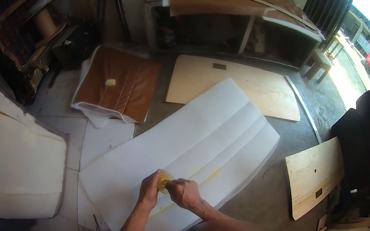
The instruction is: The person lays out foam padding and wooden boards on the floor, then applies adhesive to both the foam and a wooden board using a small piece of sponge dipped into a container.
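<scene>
A long white padded sheet (140, 156) with stitched lines running lengthwise lies in front of me, with yellow streaks on its surface. Over its near part, my left hand (150, 189) is closed round a small yellow container (164, 179), which looks wet inside. My right hand (184, 194) is closed in a fist against the container's mouth. Whatever its fingers grip there is hidden. Both hands are side by side above the sheet.
Folded brown upholstery (129, 69) with a small pale block (110, 83) on it lies left of the sheet. A plywood panel (190, 83) is beyond, another plywood panel (312, 173) to the right. White-covered foam (10, 161) stands at left; a cabinet (245, 36) is behind.
</scene>
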### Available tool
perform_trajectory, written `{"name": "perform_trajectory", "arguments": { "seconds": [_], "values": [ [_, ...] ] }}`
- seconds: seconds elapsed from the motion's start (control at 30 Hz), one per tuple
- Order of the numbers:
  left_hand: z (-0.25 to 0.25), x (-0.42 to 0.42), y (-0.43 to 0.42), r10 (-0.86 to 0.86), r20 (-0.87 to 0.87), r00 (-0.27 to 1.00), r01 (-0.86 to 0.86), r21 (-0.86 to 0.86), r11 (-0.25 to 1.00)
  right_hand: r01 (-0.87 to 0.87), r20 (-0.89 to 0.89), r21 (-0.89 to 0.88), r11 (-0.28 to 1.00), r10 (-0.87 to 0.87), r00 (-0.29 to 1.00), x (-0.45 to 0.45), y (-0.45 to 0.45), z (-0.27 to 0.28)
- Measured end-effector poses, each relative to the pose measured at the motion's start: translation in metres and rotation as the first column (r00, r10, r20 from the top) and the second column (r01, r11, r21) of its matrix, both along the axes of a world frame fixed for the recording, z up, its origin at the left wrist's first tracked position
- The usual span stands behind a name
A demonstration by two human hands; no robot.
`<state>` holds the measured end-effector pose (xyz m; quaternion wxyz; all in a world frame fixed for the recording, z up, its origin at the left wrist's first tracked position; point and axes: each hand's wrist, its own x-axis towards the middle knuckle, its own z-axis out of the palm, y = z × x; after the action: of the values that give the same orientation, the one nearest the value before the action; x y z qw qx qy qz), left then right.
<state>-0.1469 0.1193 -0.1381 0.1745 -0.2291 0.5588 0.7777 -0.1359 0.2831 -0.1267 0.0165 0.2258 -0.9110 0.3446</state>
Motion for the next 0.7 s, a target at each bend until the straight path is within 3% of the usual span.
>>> {"name": "perform_trajectory", "arguments": {
  "seconds": [0.07, 0.1, 0.17, 0.2, 0.23, 0.3, 0.37, 0.43, 0.5, 0.53, 0.6, 0.7],
  "values": [
    [0.005, 0.002, 0.011, -0.093, -0.033, 0.995, 0.087, -0.156, 0.984, -0.068, 0.262, 0.106, 0.992, 0.038, 0.964, 0.002, 0.007, 0.004],
    [0.003, 0.003, 0.013, -0.105, -0.033, 0.994, 0.099, -0.154, 0.983, -0.056, 0.262, 0.108, 0.993, 0.026, 0.965, 0.004, 0.013, 0.003],
    [-0.01, 0.004, 0.012, -0.16, -0.015, 0.987, 0.159, -0.047, 0.986, -0.149, 0.462, -0.041, 0.988, 0.151, 0.874, 0.003, 0.033, -0.004],
    [-0.025, 0.002, 0.013, -0.104, 0.015, 0.994, 0.104, 0.033, 0.994, -0.152, 0.546, -0.218, 0.964, 0.25, 0.799, -0.001, 0.048, -0.012],
    [-0.039, -0.002, 0.013, -0.121, 0.007, 0.993, 0.12, 0.037, 0.992, -0.138, 0.542, -0.212, 0.968, 0.234, 0.807, -0.004, 0.068, -0.02],
    [-0.055, -0.013, 0.009, 0.027, 0.156, 0.987, -0.061, 0.217, 0.974, -0.056, 0.566, -0.365, 0.93, 0.269, 0.779, -0.009, 0.105, -0.033],
    [-0.064, -0.021, 0.0, 0.007, 0.155, 0.988, -0.042, 0.228, 0.973, 0.359, 0.626, -0.241, 0.901, -0.138, 0.768, -0.027, 0.144, -0.043],
    [-0.064, -0.029, -0.001, -0.006, 0.205, 0.979, -0.054, 0.287, 0.956, 0.618, 0.505, -0.088, 0.781, -0.5, 0.704, -0.06, 0.181, -0.061],
    [-0.069, -0.029, -0.002, 0.008, 0.225, 0.974, -0.067, 0.256, 0.964, 0.738, 0.362, 0.002, 0.675, -0.688, 0.628, -0.09, 0.211, -0.077],
    [-0.075, -0.026, -0.003, 0.01, 0.21, 0.978, -0.068, 0.271, 0.96, 0.74, 0.37, 0.0, 0.672, -0.688, 0.625, -0.095, 0.213, -0.084],
    [-0.068, -0.029, -0.001, 0.013, 0.193, 0.981, -0.068, 0.281, 0.957, 0.712, 0.398, 0.206, 0.671, -0.723, 0.565, -0.105, 0.212, -0.097],
    [-0.063, -0.024, -0.001, 0.005, 0.207, 0.978, -0.071, 0.313, 0.947, 0.553, 0.236, 0.23, 0.801, -0.597, 0.767, -0.075, 0.153, -0.079]
  ]
}}
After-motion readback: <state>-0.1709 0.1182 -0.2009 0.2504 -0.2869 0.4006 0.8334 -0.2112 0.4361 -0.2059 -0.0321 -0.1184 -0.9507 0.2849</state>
